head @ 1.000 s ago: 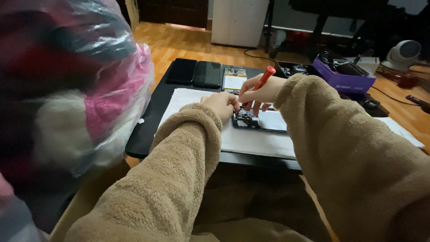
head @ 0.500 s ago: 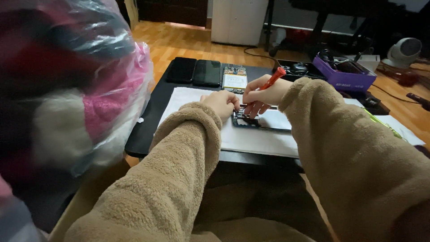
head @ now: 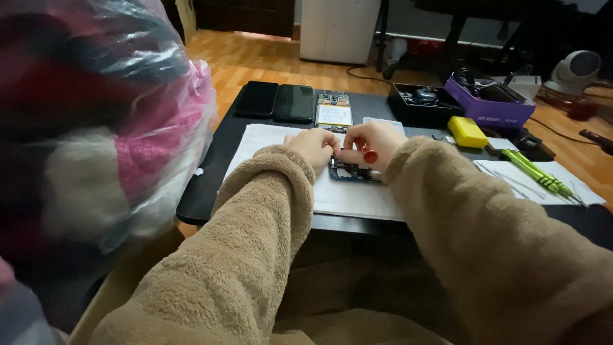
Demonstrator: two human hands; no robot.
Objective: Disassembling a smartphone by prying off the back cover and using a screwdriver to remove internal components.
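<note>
Both hands down at the middle of the dark low table [head: 211,185], wrists in fuzzy tan sleeves [head: 255,223]. Left hand [head: 313,145] curled over the top left corner of the dark phone frame [head: 351,171], fingers bent and pressing on it, steadying. Right hand [head: 377,142] just beside, fingers pinched around a red-handled screwdriver [head: 370,155], only the rounded red end showing under the knuckles; tip hidden, so contact with the frame impossible to tell. Phone frame lying flat on the white paper sheet [head: 345,198], partly covered by both hands.

Behind the hands: two black phones [head: 276,100] side by side, face down or dark, and next to them an opened phone body [head: 333,110] with its pale battery and board exposed. Further right, a black tray of parts [head: 424,102], a purple box [head: 488,110], a yellow rectangular block [head: 467,131]. On a second paper sheet at right, green-handled screwdrivers [head: 535,171] lying loose, well apart from the hands. At far left, close to the camera, a clear plastic bag [head: 96,128] stuffed with pink, red and white fabric, blurred. Wooden floor [head: 255,57] beyond the table.
</note>
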